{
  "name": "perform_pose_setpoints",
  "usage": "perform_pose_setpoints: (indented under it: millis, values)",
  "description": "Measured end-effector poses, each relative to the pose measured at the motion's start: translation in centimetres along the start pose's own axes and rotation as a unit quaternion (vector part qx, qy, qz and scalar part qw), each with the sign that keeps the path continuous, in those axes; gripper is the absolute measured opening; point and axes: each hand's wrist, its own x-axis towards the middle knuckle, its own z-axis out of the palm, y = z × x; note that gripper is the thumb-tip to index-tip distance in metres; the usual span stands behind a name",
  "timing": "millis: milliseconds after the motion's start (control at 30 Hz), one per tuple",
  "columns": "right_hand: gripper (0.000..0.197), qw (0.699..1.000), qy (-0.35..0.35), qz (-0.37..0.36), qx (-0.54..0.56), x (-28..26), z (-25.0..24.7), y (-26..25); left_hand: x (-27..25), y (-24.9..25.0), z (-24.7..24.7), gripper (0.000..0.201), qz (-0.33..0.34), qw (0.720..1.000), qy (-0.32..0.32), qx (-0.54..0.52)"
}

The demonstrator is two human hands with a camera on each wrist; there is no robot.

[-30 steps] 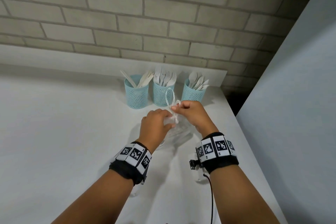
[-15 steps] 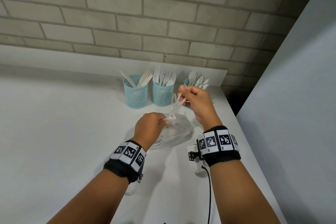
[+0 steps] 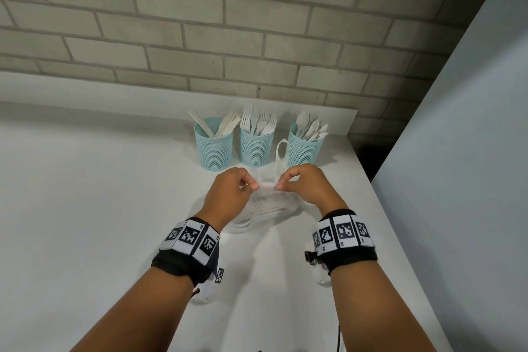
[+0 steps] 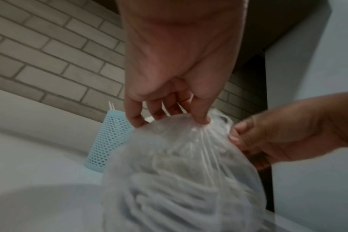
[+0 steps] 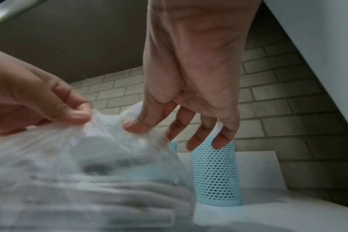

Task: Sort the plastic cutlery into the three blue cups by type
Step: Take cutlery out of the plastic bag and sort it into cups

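cutlery [image 4: 181,196] inside bag seen from wrists, head view shows cups [image 3: 256,147] filled

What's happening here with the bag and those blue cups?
A person is working at the gathered neck of a clear plastic bag lying on a white table. The left hand and the right hand each pinch the neck. The bag seems to hold more white cutlery, though it is blurred. Behind it stand three blue cups: the left cup with what look like knives, the middle cup with forks, the right cup with spoons.
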Motion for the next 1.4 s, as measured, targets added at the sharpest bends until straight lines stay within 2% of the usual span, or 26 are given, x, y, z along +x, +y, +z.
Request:
perform_pose_setpoints:
  millis: [67, 133, 233, 300, 500, 600, 700, 767, 867, 967, 1033, 1133, 1200, 1233, 1267, 1333, 1400]
  values:
    - [0.022, 0.999, 0.026, 0.003, 0.026, -0.3, -0.9, 0.3, 0.1, -0.3, -1.1, 0.014, -0.010, 1.000, 0.015, -0.011]
    - [0.016, 0.995, 0.028, -0.012, 0.093, -0.7, -1.5, 0.6, 0.1, -0.3, -1.9, 0.019, -0.015, 0.999, 0.017, -0.031]
    - [0.010, 0.987, -0.016, -0.051, 0.152, -1.1, -1.4, -0.2, -0.1, 0.5, -1.9, 0.012, -0.007, 0.996, -0.040, -0.075]
    - [0.010, 0.984, -0.037, -0.075, 0.155, -1.1, -0.9, -0.9, -0.2, 1.0, -1.1, 0.017, -0.007, 0.993, -0.067, -0.093]
    - [0.011, 0.980, 0.021, -0.072, 0.183, -1.1, -1.5, -0.5, 0.3, 0.8, -1.6, 0.010, -0.012, 0.993, 0.022, -0.115]
    - [0.007, 0.973, 0.040, -0.094, 0.205, -1.2, -1.1, -0.9, 0.4, 1.7, -1.7, 0.010, 0.002, 0.988, 0.025, -0.152]
    - [0.014, 0.966, 0.037, -0.129, 0.222, -1.2, -0.1, -1.9, 0.3, 2.7, -1.3, 0.015, 0.015, 0.984, 0.024, -0.174]
    - [0.010, 0.957, 0.069, -0.131, 0.249, -1.0, -0.3, -2.0, 0.4, 2.6, -1.8, 0.020, -0.023, 0.973, 0.039, -0.228]
    - [0.009, 0.954, 0.115, -0.117, 0.252, -0.9, -0.8, -1.5, 0.3, 2.6, -3.1, 0.023, -0.086, 0.931, 0.019, -0.355]
    - [0.017, 0.962, 0.084, -0.118, 0.231, -1.0, -0.4, -2.1, 0.3, 2.9, -3.3, 0.030, -0.082, 0.900, -0.008, -0.428]
    - [0.023, 0.966, 0.059, -0.126, 0.219, -0.9, 0.1, -2.8, 0.3, 3.1, -3.1, 0.032, -0.069, 0.896, -0.024, -0.438]
    - [0.011, 0.947, 0.101, -0.121, 0.281, -0.7, -0.1, -3.1, 0.3, 3.2, -3.9, 0.038, -0.072, 0.877, -0.027, -0.474]
    - [0.022, 0.925, 0.121, -0.089, 0.348, -0.6, -0.8, -2.9, 0.4, 3.0, -4.9, 0.048, -0.068, 0.864, -0.023, -0.499]
    - [0.028, 0.913, 0.117, -0.080, 0.383, -0.6, -1.1, -2.8, 0.4, 2.8, -5.4, 0.053, -0.064, 0.869, -0.025, -0.490]
    - [0.032, 0.899, 0.109, -0.075, 0.417, -0.5, -1.4, -2.8, 0.5, 2.8, -5.7, 0.055, -0.060, 0.887, -0.031, -0.456]
    - [0.030, 0.873, 0.094, -0.067, 0.474, -0.7, -1.9, -3.4, 0.4, 3.1, -5.9, 0.045, -0.049, 0.950, -0.054, -0.303]
    - [0.027, 0.865, 0.090, -0.071, 0.489, -1.0, -2.2, -4.2, 0.5, 3.4, -5.5, 0.027, -0.026, 0.989, -0.077, -0.123]
